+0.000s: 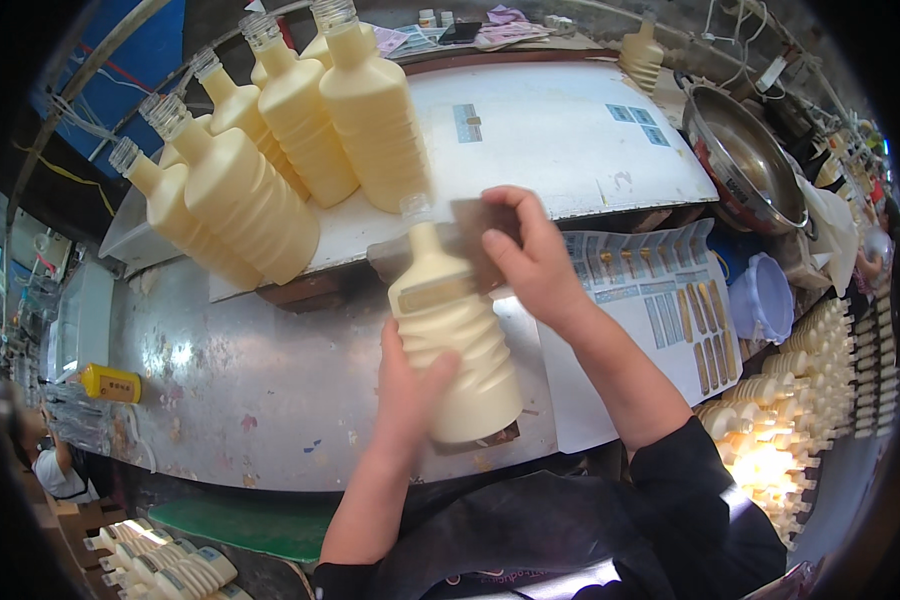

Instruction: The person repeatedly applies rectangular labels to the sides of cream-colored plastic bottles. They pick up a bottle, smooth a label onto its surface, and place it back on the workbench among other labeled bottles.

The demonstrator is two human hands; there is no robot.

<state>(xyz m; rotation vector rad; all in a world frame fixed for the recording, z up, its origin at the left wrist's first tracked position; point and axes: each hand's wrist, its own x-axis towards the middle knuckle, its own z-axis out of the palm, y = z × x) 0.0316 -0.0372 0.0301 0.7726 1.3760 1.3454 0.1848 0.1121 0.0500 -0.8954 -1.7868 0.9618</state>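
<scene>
A cream ribbed plastic bottle (460, 370) leans slightly left over the metal bench, a clear threaded neck at its top. My left hand (410, 375) is wrapped around its lower left side. A narrow grey-gold label strip (436, 292) lies across the bottle's shoulder. In my right hand (532, 255) a flat dark brown piece (485, 235) is pinched between thumb and fingers, beside the bottle's neck. Motion blurs this piece, so its kind cannot be made out. Right of the bottle, a white sheet (620, 380) carries rows of gold and blue-grey label strips (710, 335).
Several similar cream bottles (375, 120) stand at the back left on a white board (540, 110). A yellow bottle (110, 383) lies on the metal bench (200, 400). At right are a large metal pan (745, 150), a pale purple bucket (765, 300) and stacked bottles (770, 430).
</scene>
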